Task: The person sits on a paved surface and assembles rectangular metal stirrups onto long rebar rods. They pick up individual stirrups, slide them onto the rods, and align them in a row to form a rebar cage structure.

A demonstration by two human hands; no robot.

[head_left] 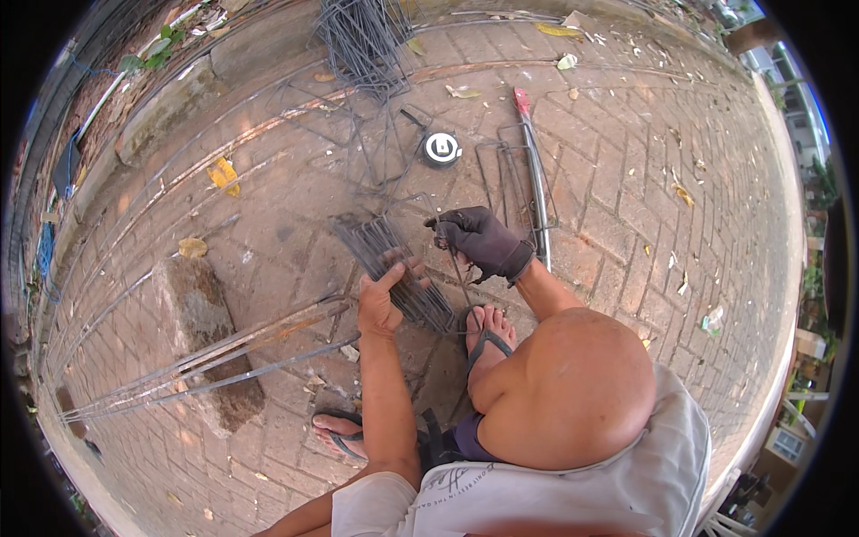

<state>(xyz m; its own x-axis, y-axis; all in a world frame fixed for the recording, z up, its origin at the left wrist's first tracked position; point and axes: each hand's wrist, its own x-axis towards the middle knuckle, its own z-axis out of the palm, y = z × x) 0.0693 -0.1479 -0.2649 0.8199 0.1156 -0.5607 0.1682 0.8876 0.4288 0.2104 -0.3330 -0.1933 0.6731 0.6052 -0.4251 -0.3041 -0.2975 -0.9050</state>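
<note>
My bare left hand [383, 300] is wrapped round a bundle of bent steel stirrups [365, 243], held slanting in front of my feet. A black, frayed glove covers my right hand [483, 243], whose fingers are closed on a single wire stirrup [458, 276] just right of the bundle. This stirrup's lower end comes down near my sandalled right foot [489, 336]. Beyond my hands lies a round black-and-white tape measure [441, 149]. Loose stirrups [506, 179] lie farther out than my right hand, beside a long grey-handled tool [534, 170] with a red end.
A tangled heap of stirrups [358, 40] is at the far edge of the brick paving [617, 206]. Long steel rods [224, 345] run leftward across a rough concrete block [199, 309]. A low kerb [170, 107] borders the far left. Dry leaves [224, 176] are scattered about.
</note>
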